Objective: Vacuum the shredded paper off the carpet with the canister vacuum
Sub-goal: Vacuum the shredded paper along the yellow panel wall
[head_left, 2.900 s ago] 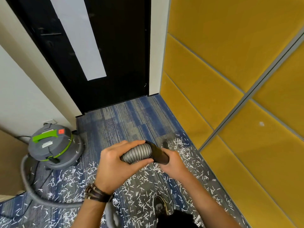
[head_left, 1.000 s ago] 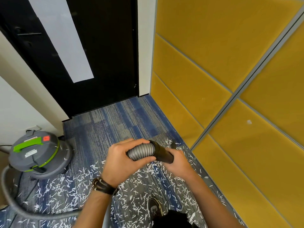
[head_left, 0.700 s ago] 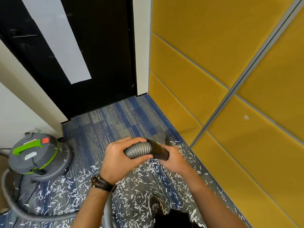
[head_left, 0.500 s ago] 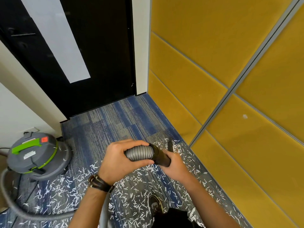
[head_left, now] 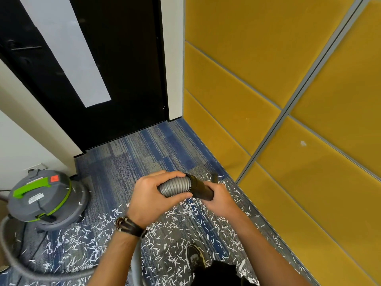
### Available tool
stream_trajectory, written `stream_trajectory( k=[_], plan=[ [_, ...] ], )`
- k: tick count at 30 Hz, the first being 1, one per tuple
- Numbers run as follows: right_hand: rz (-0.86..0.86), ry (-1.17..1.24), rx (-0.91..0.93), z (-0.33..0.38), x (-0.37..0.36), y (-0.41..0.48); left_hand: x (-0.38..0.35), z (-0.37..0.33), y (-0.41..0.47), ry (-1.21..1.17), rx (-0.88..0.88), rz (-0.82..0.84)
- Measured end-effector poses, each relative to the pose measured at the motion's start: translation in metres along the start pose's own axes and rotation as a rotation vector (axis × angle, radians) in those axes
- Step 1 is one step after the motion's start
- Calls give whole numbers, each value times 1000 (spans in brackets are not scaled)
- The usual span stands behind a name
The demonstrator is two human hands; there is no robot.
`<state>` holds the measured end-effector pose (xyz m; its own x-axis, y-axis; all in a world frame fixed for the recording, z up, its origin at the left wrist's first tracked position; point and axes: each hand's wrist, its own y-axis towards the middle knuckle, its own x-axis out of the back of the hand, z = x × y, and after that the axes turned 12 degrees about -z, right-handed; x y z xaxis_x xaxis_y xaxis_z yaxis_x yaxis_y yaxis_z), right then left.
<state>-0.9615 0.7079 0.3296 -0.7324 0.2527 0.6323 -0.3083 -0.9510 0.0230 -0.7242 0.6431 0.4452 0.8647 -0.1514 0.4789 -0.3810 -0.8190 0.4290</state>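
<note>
You are standing in what looks like an office corridor corner: blue-and-grey striped carpet tiles (head_left: 134, 153), padded mustard-yellow wall panels (head_left: 237, 58) set in grey metal framing, and a black door (head_left: 123, 69) with a narrow frosted window strip (head_left: 68, 48).

Nozzle tip (head_left: 214, 176) mostly hidden behind right hand (head_left: 219, 200), wand's black tube (head_left: 201, 188) partly covered by it, grey hose (head_left: 18, 265) cut off at left edge, canister label (head_left: 36, 199) too small to read.
</note>
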Motion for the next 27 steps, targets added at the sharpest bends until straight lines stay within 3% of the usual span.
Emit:
stream_trajectory(
  k=[7,22,27],
  plan=[
    [-39,11,-33,-13,0,-25,-8,1,-3,-79,22,83],
    [-52,25,19,12,12,-22,16,-17,3,-66,-61,-20],
    [-22,17,1,12,8,-17,13,-11,0,-45,-55,16]
  ],
)
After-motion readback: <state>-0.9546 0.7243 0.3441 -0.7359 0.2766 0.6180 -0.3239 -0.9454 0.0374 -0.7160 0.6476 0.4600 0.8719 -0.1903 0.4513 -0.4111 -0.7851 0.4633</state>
